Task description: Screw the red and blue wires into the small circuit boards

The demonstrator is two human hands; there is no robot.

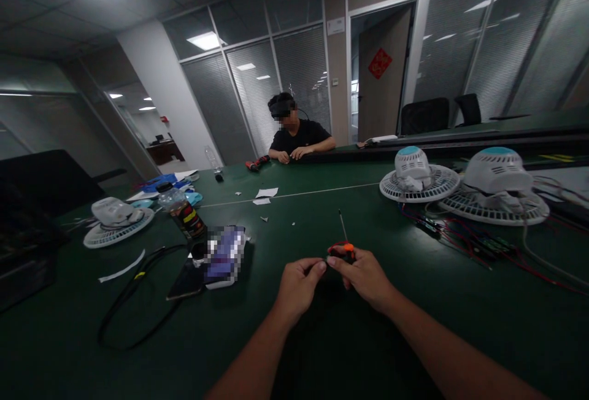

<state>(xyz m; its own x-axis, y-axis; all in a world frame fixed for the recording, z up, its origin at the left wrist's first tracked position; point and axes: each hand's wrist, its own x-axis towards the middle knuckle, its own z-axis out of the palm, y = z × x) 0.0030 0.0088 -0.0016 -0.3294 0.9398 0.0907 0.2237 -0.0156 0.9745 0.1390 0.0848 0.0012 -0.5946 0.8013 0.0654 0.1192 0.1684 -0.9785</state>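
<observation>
In the middle of the head view both my hands meet above the green table [257,338]. My right hand [365,274] is closed round a screwdriver [343,253] with an orange and black handle. Its thin metal shaft points up and away from me. Thumb and forefinger of my left hand [299,283] are pinched together, touching the right hand's fingertips. Between the fingertips sits a small dark piece, too small to name.
White fan parts [418,182] with round grilles stand at right beside loose wires and small boards [488,243]. At left are a bottle [186,216], a purple pack [225,256], a black cable [119,308] and another fan part [115,222]. A person [299,136] sits opposite.
</observation>
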